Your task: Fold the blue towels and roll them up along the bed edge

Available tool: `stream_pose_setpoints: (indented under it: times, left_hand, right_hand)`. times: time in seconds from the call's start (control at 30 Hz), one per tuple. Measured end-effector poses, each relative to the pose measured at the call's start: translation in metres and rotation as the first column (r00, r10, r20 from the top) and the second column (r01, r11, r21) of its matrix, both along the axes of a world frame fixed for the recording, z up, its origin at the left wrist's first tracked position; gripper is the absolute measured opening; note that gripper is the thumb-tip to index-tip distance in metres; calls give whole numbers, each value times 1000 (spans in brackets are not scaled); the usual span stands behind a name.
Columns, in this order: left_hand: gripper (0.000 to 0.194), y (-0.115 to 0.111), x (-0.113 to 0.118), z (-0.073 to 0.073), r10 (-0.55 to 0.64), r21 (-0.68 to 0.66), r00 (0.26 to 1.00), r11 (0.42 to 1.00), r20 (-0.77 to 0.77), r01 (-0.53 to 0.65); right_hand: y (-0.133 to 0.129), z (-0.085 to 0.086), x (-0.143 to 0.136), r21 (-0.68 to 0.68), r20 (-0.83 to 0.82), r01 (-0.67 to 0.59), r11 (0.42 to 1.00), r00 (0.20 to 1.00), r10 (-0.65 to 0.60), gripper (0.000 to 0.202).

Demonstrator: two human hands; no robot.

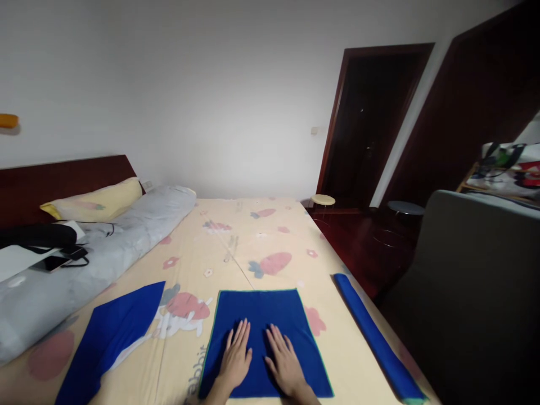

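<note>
A blue cloth with green edging [259, 306] lies spread flat on the patterned bed sheet [236, 236]. Both palms rest on it, fingers stretched forward: my left hand [237, 354] on its left part, my right hand [284, 357] right of the middle. Neither hand holds anything. To the left lies another blue cloth [113, 326], unevenly shaped, with a white strip along its lower right side. A long blue roll [375, 334] with a green end lies along the bed's right edge.
A grey quilt [139, 242], a yellow pillow [99, 202] and a phone [53, 262] with cables are at the left. Beyond the right edge stand two stools [323, 200] and a dark chair back [476, 281], with a cluttered shelf [502, 183] behind.
</note>
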State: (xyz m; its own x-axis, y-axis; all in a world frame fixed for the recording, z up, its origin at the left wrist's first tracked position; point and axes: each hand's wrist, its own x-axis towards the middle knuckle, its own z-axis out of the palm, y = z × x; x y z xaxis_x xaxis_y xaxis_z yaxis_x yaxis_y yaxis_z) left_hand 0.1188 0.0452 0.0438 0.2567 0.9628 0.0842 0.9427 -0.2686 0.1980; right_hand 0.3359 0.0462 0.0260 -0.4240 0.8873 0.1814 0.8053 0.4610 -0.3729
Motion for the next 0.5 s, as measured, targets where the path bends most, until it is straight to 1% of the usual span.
stream_pose_setpoints:
  times: [0.07, 0.1, 0.13, 0.17, 0.2, 0.27, 0.33, 0.4, 0.47, 0.5]
  left_hand:
    - [63, 24, 25, 0, 2, -98, 1000, 995, -17, -4]
    - [61, 32, 31, -2, 6, -136, 1000, 991, -25, -9]
    - [59, 38, 31, -4, 8, -156, 999, 988, -32, -13]
    - [57, 41, 26, -7, 12, -158, 999, 987, -37, -18]
    - [56, 42, 16, -10, 26, -144, 999, 989, -47, -32]
    - [55, 39, -14, -16, 85, -90, 993, 992, -81, -92]
    - [55, 32, -49, -20, 161, -35, 980, 985, -121, -166]
    - [55, 26, -80, -22, 207, 4, 967, 978, -150, -208]
    - [54, 22, -100, -25, 216, 39, 962, 976, -166, -213]
    - [53, 20, -105, -26, 220, 64, 961, 975, -168, -212]
  right_hand:
    - [20, 7, -26, -50, 2, -92, 994, 996, 92, 59]
    - [28, 8, -31, -74, 6, -111, 991, 994, 112, 58]
    - [34, 7, -30, -93, 12, -109, 990, 994, 111, 57]
    - [39, 5, -24, -101, 20, -85, 991, 996, 88, 57]
    - [43, 1, -13, -98, 29, -41, 994, 999, 44, 56]
    - [48, -9, 21, -75, 51, 93, 993, 995, -89, 57]
    - [49, -21, 60, -49, 73, 240, 970, 969, -236, 61]
    - [48, -32, 92, -22, 89, 318, 948, 945, -315, 64]
    - [48, -39, 107, 7, 94, 347, 938, 934, -346, 67]
    - [49, -40, 106, 24, 88, 361, 932, 928, -362, 69]
